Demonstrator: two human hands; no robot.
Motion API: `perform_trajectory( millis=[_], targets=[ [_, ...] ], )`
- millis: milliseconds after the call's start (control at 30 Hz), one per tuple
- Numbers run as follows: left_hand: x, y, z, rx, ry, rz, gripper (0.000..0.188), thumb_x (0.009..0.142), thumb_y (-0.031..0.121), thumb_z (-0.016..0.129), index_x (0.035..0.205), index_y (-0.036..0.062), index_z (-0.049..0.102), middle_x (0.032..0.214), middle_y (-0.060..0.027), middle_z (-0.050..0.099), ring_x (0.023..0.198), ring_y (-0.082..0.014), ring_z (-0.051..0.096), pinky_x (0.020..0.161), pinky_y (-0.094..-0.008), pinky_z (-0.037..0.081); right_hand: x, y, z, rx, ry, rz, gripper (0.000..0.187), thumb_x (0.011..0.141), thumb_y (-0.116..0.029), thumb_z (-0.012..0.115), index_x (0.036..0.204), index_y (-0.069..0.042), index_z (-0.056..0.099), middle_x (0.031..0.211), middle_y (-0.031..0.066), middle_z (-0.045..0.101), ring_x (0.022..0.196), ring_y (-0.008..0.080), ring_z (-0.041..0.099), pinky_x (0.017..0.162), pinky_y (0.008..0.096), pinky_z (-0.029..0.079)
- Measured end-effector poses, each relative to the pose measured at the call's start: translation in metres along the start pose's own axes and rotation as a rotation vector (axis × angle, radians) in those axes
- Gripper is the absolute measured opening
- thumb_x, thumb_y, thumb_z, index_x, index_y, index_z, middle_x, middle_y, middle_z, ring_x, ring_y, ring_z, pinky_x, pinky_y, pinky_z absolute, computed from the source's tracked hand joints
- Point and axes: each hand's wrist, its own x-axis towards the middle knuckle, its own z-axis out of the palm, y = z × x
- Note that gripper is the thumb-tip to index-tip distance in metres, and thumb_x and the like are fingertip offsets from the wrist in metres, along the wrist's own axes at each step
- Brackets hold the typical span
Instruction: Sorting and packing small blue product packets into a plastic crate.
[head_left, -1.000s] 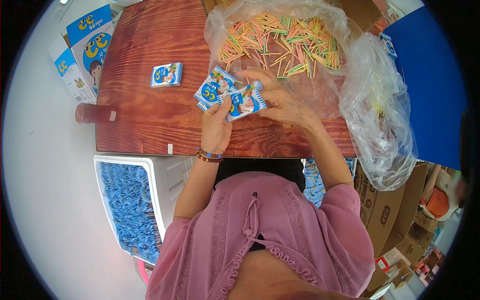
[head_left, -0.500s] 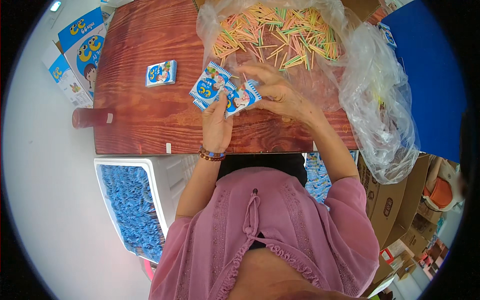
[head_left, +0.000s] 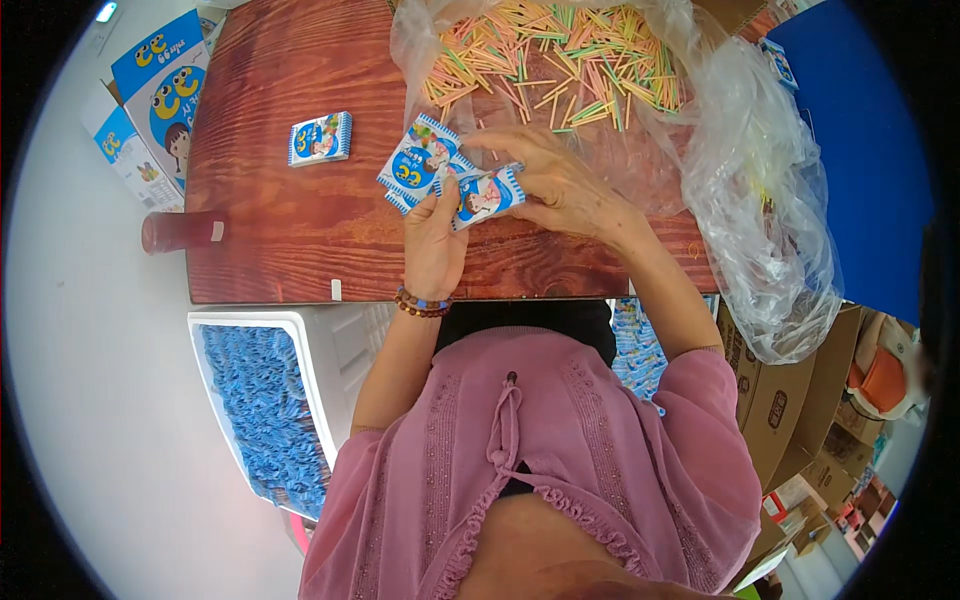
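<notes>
My left hand point(head_left: 433, 235) is closed on several small blue-and-white printed packets, fanned out above the wooden table. One packet point(head_left: 420, 165) points up and left. Another packet point(head_left: 484, 198) slants to the right, its far end between the fingers of my right hand point(head_left: 570, 185). The right thumb lies below that end, and the index finger reaches over the packets. Whether the right fingers also hold a small stick is hidden. Past my hands lies a loose heap of thin pastel sticks point(head_left: 560, 60) in pink, yellow and green, on clear plastic.
A small packet stack point(head_left: 320, 139) lies on the table point(head_left: 290, 240). Crumpled clear plastic point(head_left: 760, 170) hangs over the right edge. A reddish cup point(head_left: 180, 232) is at the left edge, near a printed box point(head_left: 165, 100). Below stand a white tub point(head_left: 300, 330) of blue packets and cardboard boxes point(head_left: 775, 410).
A thin stick visible by my right fingers earlier no longer shows. The right-hand fingers have shifted slightly on the slanted packet. My left hand keeps its hold.
</notes>
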Motion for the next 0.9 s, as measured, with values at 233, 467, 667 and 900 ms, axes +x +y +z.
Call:
perform_trajectory(
  millis=[233, 467, 667, 900],
  targets=[
    [0.004, -0.006, -0.012, 0.03, -0.076, 0.076, 0.025, 0.1, 0.023, 0.048, 0.106, 0.0054, 0.064, 0.107, -0.0054, 0.066, 0.099, -0.0153, 0.062, 0.083, -0.0322, 0.05, -0.004, 0.002, -0.002, 0.005, 0.062, -0.051, 0.023, 0.074, -0.018, 0.073, 0.096, -0.01, 0.072, 0.129, 0.0072, 0.056, 0.126, 0.0303, 0.044, 0.103, 0.0451, 0.035],
    [0.002, -0.01, 0.002, -0.098, 0.087, 0.104, 0.019, 0.098, 0.018, 0.054, 0.096, 0.004, 0.066, 0.1, -0.0043, 0.067, 0.09, -0.0133, 0.062, 0.079, -0.0302, 0.051, -0.011, 0.004, -0.008, 0.04, 0.125, -0.028, 0.02, 0.073, -0.017, 0.073, 0.09, -0.006, 0.071, 0.13, 0.0077, 0.055, 0.129, 0.0309, 0.041, 0.104, 0.0449, 0.034],
    [0.003, -0.017, -0.005, -0.069, 0.053, 0.182, 0.017, 0.098, 0.011, 0.051, 0.106, 0.0025, 0.063, 0.109, -0.0054, 0.064, 0.099, -0.0143, 0.06, 0.09, -0.0348, 0.05, -0.003, -0.001, -0.004, -0.026, 0.089, 0.008, 0.019, 0.075, -0.013, 0.071, 0.091, -0.004, 0.066, 0.135, 0.0093, 0.051, 0.129, 0.0313, 0.041, 0.104, 0.0454, 0.034],
    [0.007, -0.014, -0.012, -0.108, 0.037, 0.236, 0.019, 0.098, 0.009, 0.049, 0.112, 0.0023, 0.061, 0.116, -0.0056, 0.062, 0.106, -0.0147, 0.058, 0.095, -0.0345, 0.047, 0.001, -0.001, -0.002, 0.029, 0.063, -0.033, 0.017, 0.075, -0.012, 0.071, 0.089, -0.005, 0.067, 0.132, 0.0085, 0.053, 0.127, 0.0323, 0.043, 0.104, 0.0456, 0.035]
  ],
)
